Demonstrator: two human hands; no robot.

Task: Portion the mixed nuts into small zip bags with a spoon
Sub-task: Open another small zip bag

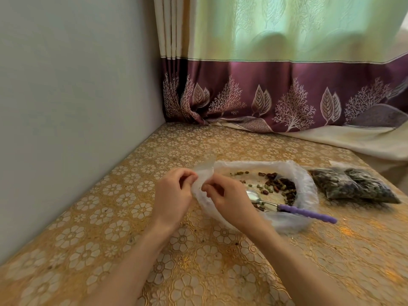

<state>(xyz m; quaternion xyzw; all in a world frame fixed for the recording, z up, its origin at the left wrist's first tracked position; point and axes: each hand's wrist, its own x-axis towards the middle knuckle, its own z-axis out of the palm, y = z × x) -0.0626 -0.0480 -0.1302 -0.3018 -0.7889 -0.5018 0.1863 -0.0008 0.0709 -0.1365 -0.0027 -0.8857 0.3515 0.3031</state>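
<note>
A small clear zip bag (204, 171) is pinched between my left hand (174, 193) and my right hand (227, 195), held just above the table at the near-left edge of the big plastic bag. That large open plastic bag (306, 184) lies flat on the table with mixed nuts (280, 186) scattered inside, brown and green ones. A metal spoon with a purple handle (306, 213) rests in it, bowl toward my right hand, handle sticking out to the right.
Filled zip bags of dark nuts (355, 184) lie at the right of the table. The table has a gold flowered cover (187, 272). A grey wall (77, 107) runs along the left and a purple-and-green curtain (287, 96) hangs behind.
</note>
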